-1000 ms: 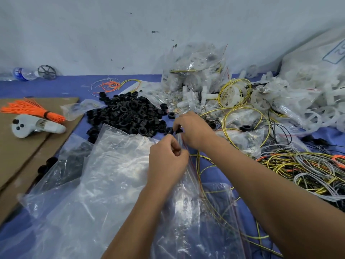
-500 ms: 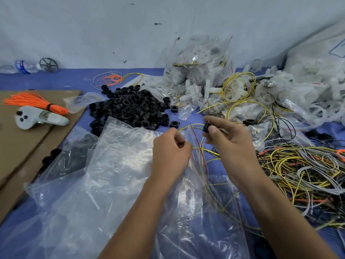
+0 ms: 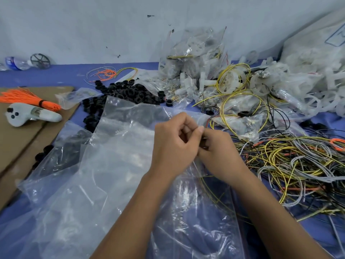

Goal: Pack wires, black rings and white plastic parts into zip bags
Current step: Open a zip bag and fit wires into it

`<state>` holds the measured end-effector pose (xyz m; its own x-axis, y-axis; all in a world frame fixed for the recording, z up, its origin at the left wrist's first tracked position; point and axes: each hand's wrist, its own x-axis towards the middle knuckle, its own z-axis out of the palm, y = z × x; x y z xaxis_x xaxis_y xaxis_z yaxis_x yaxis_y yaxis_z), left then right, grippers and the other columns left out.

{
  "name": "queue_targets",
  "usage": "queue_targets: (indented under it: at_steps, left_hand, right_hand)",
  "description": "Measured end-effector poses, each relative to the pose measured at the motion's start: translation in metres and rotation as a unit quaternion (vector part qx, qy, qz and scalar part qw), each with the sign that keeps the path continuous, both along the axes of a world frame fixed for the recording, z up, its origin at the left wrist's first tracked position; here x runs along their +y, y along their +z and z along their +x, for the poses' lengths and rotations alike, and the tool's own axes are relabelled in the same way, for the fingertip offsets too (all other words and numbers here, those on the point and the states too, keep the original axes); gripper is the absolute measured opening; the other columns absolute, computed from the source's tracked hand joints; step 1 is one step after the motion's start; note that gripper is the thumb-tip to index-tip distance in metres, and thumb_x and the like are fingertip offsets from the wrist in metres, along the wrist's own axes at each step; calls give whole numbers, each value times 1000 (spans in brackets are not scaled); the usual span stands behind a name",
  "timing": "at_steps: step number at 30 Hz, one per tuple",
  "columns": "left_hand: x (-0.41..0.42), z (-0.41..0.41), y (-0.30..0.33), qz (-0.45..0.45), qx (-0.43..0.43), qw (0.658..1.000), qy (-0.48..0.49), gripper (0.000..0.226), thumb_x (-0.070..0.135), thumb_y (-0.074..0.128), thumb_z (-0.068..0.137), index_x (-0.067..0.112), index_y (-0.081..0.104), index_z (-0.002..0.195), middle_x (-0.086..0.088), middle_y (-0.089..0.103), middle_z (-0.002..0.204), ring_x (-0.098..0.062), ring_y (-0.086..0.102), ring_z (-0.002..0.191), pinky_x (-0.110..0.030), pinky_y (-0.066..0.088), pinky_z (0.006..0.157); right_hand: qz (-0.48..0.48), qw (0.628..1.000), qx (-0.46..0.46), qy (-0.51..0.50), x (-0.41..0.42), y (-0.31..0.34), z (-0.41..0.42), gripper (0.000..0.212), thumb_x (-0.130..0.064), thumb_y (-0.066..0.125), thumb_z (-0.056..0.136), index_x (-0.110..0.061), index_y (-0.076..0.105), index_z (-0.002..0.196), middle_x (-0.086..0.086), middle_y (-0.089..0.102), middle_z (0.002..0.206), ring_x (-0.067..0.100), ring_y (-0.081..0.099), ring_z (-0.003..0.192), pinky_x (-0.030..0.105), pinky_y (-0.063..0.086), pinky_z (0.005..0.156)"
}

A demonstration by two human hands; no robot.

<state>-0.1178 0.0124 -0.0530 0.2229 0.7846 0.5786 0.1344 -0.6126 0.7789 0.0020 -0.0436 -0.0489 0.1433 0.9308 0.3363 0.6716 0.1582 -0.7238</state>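
A clear zip bag (image 3: 121, 146) lies on the blue table in front of me. My left hand (image 3: 173, 146) pinches the bag's upper edge near its red strip. My right hand (image 3: 220, 154) presses against the left one at the bag's mouth, its fingers curled round a small black ring that is mostly hidden. A pile of black rings (image 3: 127, 92) sits behind the bag. Tangled yellow, grey and orange wires (image 3: 298, 161) spread to the right. White plastic parts (image 3: 308, 94) are heaped at the back right.
Filled zip bags (image 3: 196, 53) lean on the wall behind. On the left lies brown cardboard (image 3: 18, 143) with an orange wire bundle (image 3: 28, 98) and a grey controller (image 3: 28, 114). A bottle (image 3: 16, 63) and a black wheel (image 3: 40, 61) rest by the wall.
My right hand picked a black ring from beside the pile and brought it back to the bag's mouth, next to my left hand. The left hand kept its hold on the bag.
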Motion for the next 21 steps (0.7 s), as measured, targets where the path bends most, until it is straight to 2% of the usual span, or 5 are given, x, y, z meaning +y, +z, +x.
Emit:
queue_targets:
  at_steps: [5,11,15,18,21]
  left_hand:
    - [-15,8,1,84,2,996,-10,18,10,77,82,16,62,74,8,53,56,-8,50,50,-19,38,51]
    - [-25,13,2,106,-38,994,-11,18,3,79,80,12,64,75,5,53,55,-10,50,49,-13,37,50]
    - [-27,14,1,91,-56,994,-28,17,1,78,82,10,65,76,5,53,56,-8,48,49,-13,35,52]
    - [-29,15,-1,107,-33,993,-31,18,1,78,81,9,64,75,5,50,55,-7,45,50,-12,34,54]
    - [-30,15,-3,139,-14,990,-28,16,4,77,82,9,63,75,6,49,56,-7,45,53,-11,33,56]
  right_hand:
    - [-35,996,70,35,0,-1,4,28,9,54,71,-16,57,59,-4,51,56,1,39,59,26,37,50]
    - [1,946,273,174,-3,3,-6,54,28,40,83,-19,66,76,-15,64,66,-5,55,65,10,43,56]
    - [-50,867,448,210,-2,5,-6,42,18,35,91,-5,67,80,-2,68,69,5,65,63,15,49,55]
    - [-91,827,513,210,-1,3,-6,50,13,33,93,-13,70,73,-1,64,66,7,62,63,16,50,56]
    - [-127,803,547,200,-3,-1,-7,33,-9,60,88,-22,72,60,-4,63,63,5,63,64,16,53,60]
